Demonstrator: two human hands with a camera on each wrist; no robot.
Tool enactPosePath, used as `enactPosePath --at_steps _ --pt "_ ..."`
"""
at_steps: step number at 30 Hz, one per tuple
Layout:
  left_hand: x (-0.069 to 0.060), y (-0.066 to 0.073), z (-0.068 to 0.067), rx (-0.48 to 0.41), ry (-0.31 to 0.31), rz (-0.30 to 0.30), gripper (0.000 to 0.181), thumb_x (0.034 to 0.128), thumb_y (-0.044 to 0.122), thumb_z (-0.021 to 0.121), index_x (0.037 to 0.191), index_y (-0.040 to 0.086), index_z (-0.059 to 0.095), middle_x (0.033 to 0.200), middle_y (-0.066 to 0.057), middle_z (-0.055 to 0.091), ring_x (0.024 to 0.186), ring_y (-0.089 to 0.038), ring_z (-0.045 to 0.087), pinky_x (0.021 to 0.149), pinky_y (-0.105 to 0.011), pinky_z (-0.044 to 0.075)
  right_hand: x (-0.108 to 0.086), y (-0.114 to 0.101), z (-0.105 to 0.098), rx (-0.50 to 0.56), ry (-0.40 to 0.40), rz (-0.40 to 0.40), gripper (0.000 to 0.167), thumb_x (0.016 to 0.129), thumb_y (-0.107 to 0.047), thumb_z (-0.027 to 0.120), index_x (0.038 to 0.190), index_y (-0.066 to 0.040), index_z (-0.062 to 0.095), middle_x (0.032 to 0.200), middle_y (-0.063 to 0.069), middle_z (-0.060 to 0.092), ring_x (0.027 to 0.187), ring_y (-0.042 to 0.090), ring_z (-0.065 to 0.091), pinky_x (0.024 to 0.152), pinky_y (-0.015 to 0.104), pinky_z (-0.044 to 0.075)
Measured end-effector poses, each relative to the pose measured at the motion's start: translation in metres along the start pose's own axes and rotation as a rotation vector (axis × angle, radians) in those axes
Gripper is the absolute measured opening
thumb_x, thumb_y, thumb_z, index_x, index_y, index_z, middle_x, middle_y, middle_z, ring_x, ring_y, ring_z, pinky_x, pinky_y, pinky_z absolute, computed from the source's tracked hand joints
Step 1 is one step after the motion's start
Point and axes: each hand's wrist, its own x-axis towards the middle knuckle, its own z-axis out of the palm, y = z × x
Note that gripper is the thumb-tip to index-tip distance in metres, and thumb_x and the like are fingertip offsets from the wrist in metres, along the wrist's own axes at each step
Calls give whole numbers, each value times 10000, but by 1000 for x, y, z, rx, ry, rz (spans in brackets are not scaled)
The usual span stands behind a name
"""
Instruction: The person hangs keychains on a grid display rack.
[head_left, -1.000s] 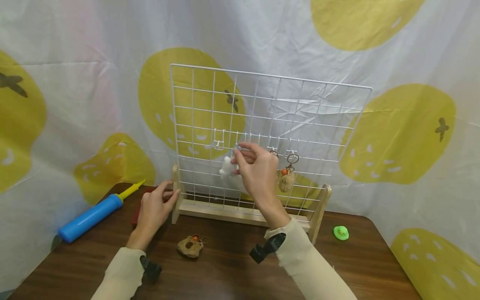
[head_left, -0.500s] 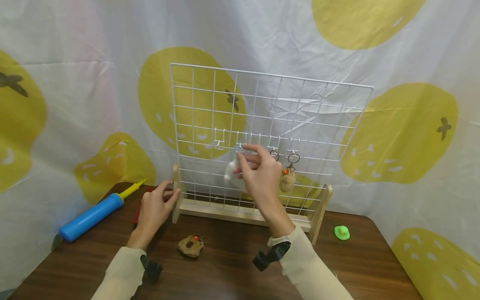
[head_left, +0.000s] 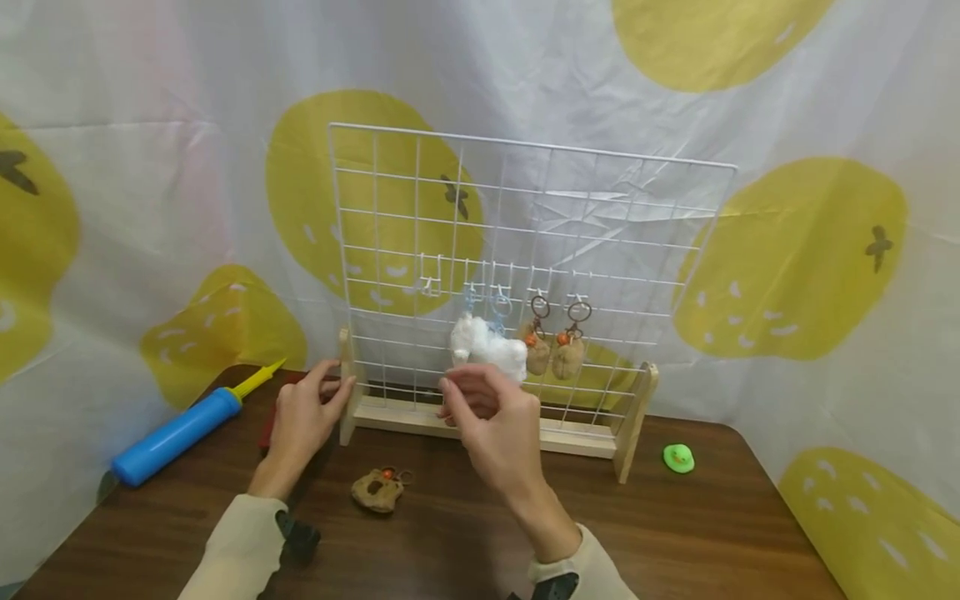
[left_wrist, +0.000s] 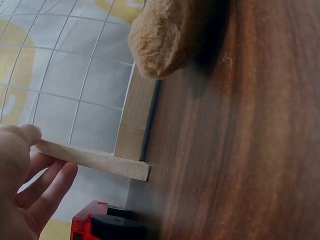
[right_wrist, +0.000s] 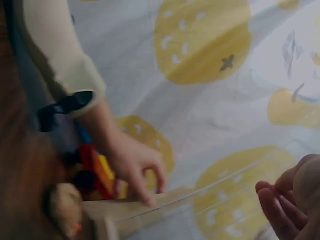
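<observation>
My left hand [head_left: 303, 417] pinches the left wooden post [left_wrist: 102, 161] of the white wire grid rack [head_left: 525, 229], thumb on one side and fingers on the other. In front of the rack's base, my right hand [head_left: 501, 433] holds nothing, its fingers loosely bent. Just above it hang two white plush keychains [head_left: 501, 354] by light blue rings on the grid's hooks. To their right, two brown plush keychains [head_left: 568, 358] hang by dark rings. One further hook [head_left: 431, 287] on the left is bare. A brown plush keychain [head_left: 377, 492] lies on the table.
A blue pump [head_left: 176, 437] with a yellow nozzle lies at the table's left. Behind my left hand stands a red toy with black wheels [left_wrist: 92, 212]. A green duck [head_left: 678, 458] sits right of the rack. A patterned curtain [head_left: 600, 75] hangs behind.
My right hand has let go of a white plush keychain and come down and back from the hooks. Both white plush keychains now show. The left hand stays on the post.
</observation>
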Motion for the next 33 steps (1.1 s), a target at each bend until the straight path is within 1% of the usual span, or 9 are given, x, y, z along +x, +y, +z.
enactPosePath --at_steps 2,6,10,12,18,24,28,31,33 --pt "-1 -1 -1 -1 -3 -3 319 972 161 831 1235 16 722 950 -228 824 855 -381 831 764 -594 651 -9 9 5 -25 -32 35 89 990 -97 798 1069 -60 785 864 73 827 713 219 803 630 308 656" --pt "-1 -2 -3 0 3 -1 310 970 155 832 1223 15 721 957 -239 820 858 -389 829 765 -602 649 -19 33 15 -50 -101 165 68 985 -114 804 1050 -97 794 886 58 833 762 238 808 673 303 660" --pt "-1 -2 -4 1 9 8 303 969 144 831 1219 14 720 954 -238 818 854 -393 827 761 -606 647 -26 56 24 -45 -206 273 67 979 -85 795 1046 -78 798 914 90 840 803 230 813 732 261 646" --pt "-1 -2 -4 2 8 12 304 972 147 828 1223 13 721 951 -233 819 853 -391 827 759 -605 647 -31 67 28 -53 -266 299 73 978 -72 787 1049 -65 799 929 101 842 828 213 811 762 231 629" --pt "2 -2 -3 0 10 20 311 979 165 824 1231 13 723 948 -230 820 846 -384 828 753 -598 649 -42 85 36 -113 -413 335 126 999 -94 760 1107 -41 798 1027 82 840 935 184 798 824 220 613" --pt "2 -1 -2 3 5 15 308 982 173 821 1230 19 722 952 -231 820 853 -382 829 755 -596 650 -50 96 36 -175 -553 352 251 1018 -162 753 1247 -62 775 1155 77 826 1026 172 768 891 260 608" --pt "1 0 -1 6 -3 10 304 987 171 815 1231 17 719 957 -228 820 862 -384 829 764 -599 649 -55 103 35 -233 -652 332 360 1020 -189 760 1368 -99 732 1343 69 775 1214 213 734 995 304 599" --pt "0 1 -1 6 -9 3 307 985 168 817 1233 16 718 962 -228 819 868 -386 828 768 -601 648 -59 106 35 -250 -697 320 400 1019 -154 758 1411 -94 705 1457 82 712 1351 257 678 1041 304 593" --pt "0 1 -1 5 -14 -3 309 982 166 821 1233 17 719 964 -227 820 871 -385 828 771 -602 648 -60 107 35 -270 -722 298 417 1017 -132 754 1427 -90 694 1511 96 676 1407 279 643 1102 341 572"
